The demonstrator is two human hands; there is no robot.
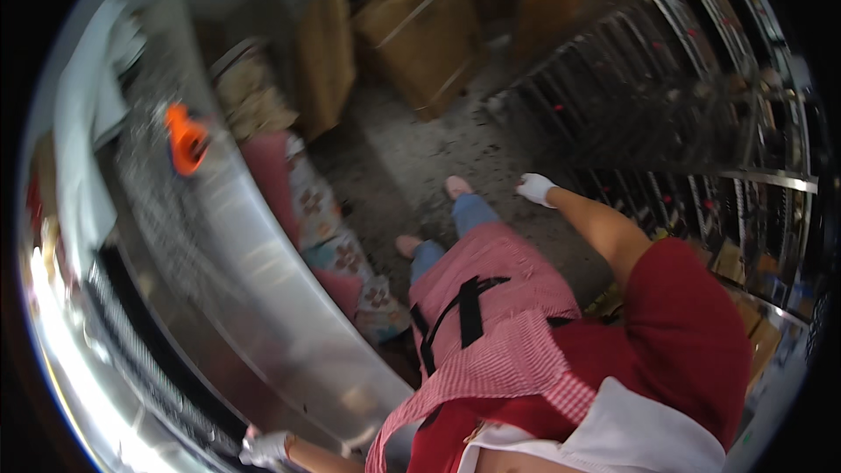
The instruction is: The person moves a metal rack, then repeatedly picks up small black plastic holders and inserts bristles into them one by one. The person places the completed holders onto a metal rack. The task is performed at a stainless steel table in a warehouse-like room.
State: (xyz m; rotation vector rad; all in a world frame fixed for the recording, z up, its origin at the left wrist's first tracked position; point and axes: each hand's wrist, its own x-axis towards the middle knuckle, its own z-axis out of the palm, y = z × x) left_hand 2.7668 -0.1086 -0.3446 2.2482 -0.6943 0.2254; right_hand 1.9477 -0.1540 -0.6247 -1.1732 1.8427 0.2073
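My left hand wears a white glove and is low at the left, by the end of a long black strip along the metal worktop. A bare fingertip shows there; blur hides whether the fingers grip anything. My right hand, in a white glove with bare fingertips, hangs out over the floor beside the dark rack. Its fingers look loosely curled, and I see nothing in them. An orange tape dispenser lies on the far part of the worktop, well away from both hands.
A tall rack with many dark slots stands to the right. Cardboard boxes are at the back. Flower-patterned cloth lies beside the worktop, and pale sheeting hangs at far left. Dark bits litter the grey floor.
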